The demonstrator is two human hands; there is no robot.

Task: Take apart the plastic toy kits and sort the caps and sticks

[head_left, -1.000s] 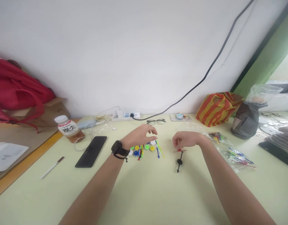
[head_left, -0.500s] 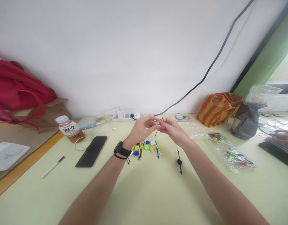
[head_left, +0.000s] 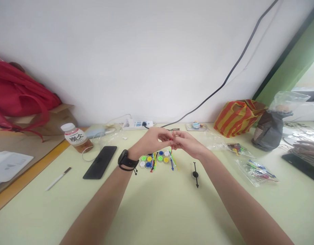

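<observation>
My left hand (head_left: 152,140), with a black watch at its wrist, is closed in a pinch on a small red arrow (head_left: 172,135). Fingertips of my right hand (head_left: 189,144) pinch the same arrow from the other side, hiding most of it. Just below my hands lie several coloured round pieces with clear bases, among them a green one (head_left: 160,158) and a yellow one (head_left: 166,159). Loose arrows lie among them, including a blue arrow (head_left: 172,164). A black arrow on a round base (head_left: 195,175) rests apart, near my right forearm.
To the left are a phone (head_left: 100,162), a pen (head_left: 59,178) and a bottle (head_left: 77,137). Clear bags of coloured parts (head_left: 261,170) lie at right, before a striped bag (head_left: 237,117) and a grey bag (head_left: 268,131). A power strip (head_left: 138,125) sits along the wall.
My hands have come closer together around the red arrow, which is now mostly covered by fingers. The left hand and its watch have shifted slightly left. The pieces on the table stay put.
</observation>
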